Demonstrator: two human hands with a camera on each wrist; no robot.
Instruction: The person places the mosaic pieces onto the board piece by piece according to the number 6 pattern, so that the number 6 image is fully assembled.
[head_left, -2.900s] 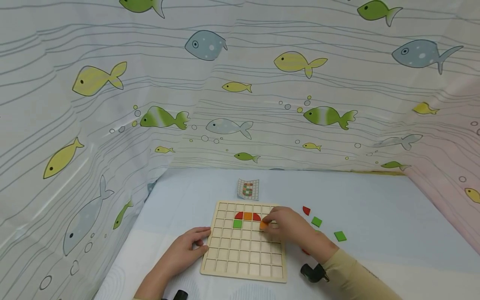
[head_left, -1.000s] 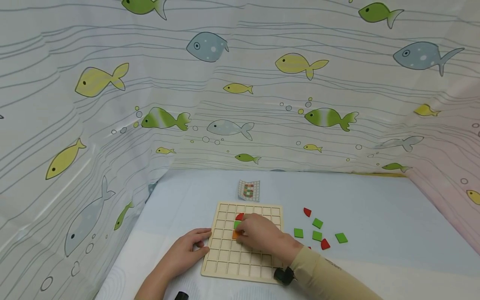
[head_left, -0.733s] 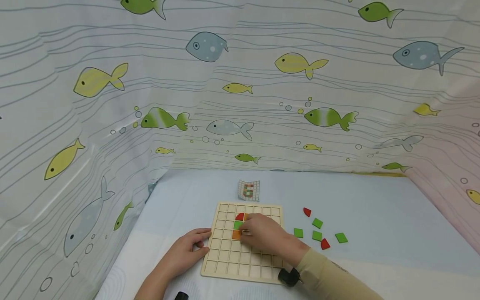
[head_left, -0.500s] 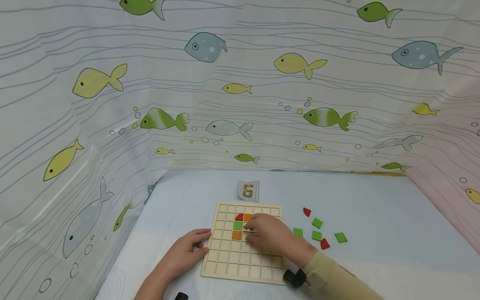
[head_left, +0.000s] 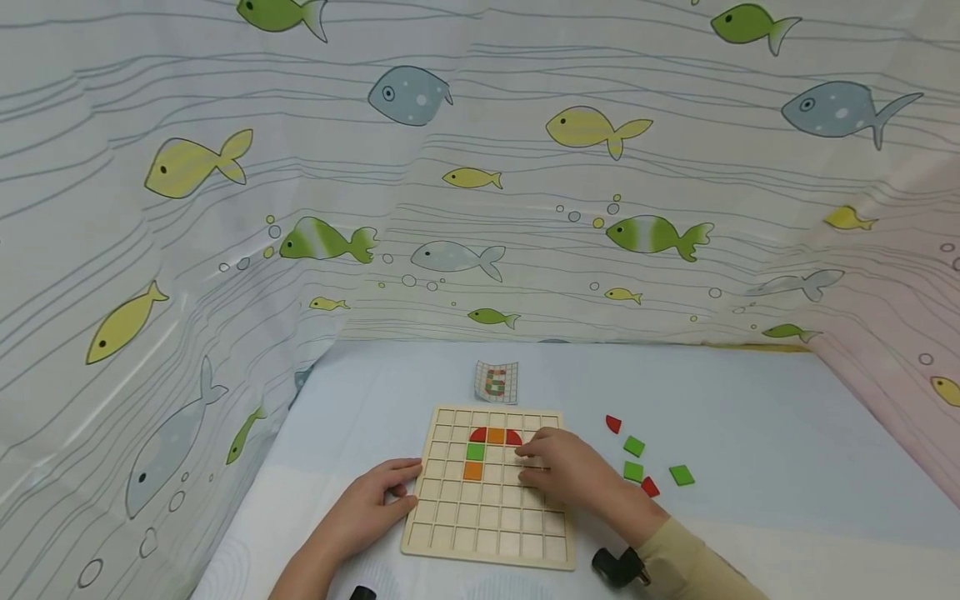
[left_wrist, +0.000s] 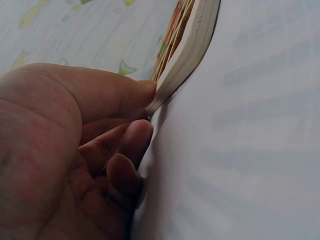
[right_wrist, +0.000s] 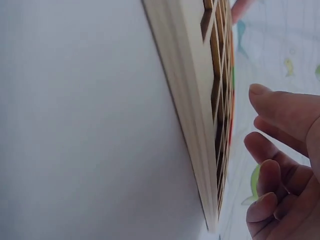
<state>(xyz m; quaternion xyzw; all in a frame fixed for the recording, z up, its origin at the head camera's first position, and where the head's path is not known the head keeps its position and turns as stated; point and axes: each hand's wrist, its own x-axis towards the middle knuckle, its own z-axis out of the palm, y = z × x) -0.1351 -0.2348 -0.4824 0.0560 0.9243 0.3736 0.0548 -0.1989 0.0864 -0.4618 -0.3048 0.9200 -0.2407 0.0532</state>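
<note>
A wooden grid board [head_left: 487,533] lies on the table. In its cells are two red quarter-round tiles [head_left: 478,435], an orange square tile [head_left: 496,436] between them, a green square tile [head_left: 476,452] and a lower orange square tile [head_left: 473,472]. My left hand [head_left: 372,506] touches the board's left edge; in the left wrist view the thumb [left_wrist: 117,95] meets the rim. Over the board's right part hovers my right hand [head_left: 573,473], thumb and forefinger apart. The right wrist view shows nothing between those fingers [right_wrist: 280,107].
Right of the board lie loose green squares [head_left: 682,475] and red quarter-rounds [head_left: 613,424]; the right forearm may hide others. A patterned card [head_left: 497,382] lies behind the board. Fish-print sheets [head_left: 480,208] hang around the table's back and sides.
The orange tile that my right hand held is now in the cell below the green one. The hand has let go and moved right. My left hand stays at the board's edge.
</note>
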